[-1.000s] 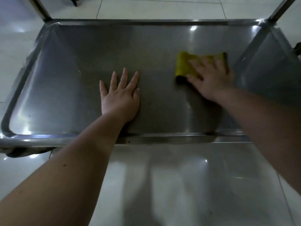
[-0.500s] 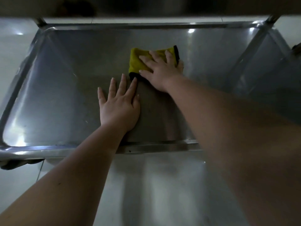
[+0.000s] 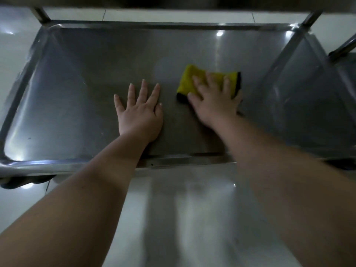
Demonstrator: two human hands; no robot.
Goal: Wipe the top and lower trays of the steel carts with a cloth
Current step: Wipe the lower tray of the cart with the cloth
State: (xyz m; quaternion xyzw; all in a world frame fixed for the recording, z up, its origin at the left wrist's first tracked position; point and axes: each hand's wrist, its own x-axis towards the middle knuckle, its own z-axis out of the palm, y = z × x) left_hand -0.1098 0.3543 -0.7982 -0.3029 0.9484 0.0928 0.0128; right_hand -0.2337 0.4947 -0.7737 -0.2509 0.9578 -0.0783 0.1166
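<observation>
Down on the lower steel tray (image 3: 57, 112), right of its middle and about halfway between the near and far edges, lies a folded yellow cloth (image 3: 189, 79) with dark trim. The person's right hand (image 3: 213, 101) presses flat on it, fingers straight and slightly spread. The left hand (image 3: 139, 112) rests palm-down on bare steel at the tray's centre, fingers fanned wide, holding nothing, just beside the cloth but apart from it. Glossy pale floor tiles (image 3: 173, 218) show below the near rim.
</observation>
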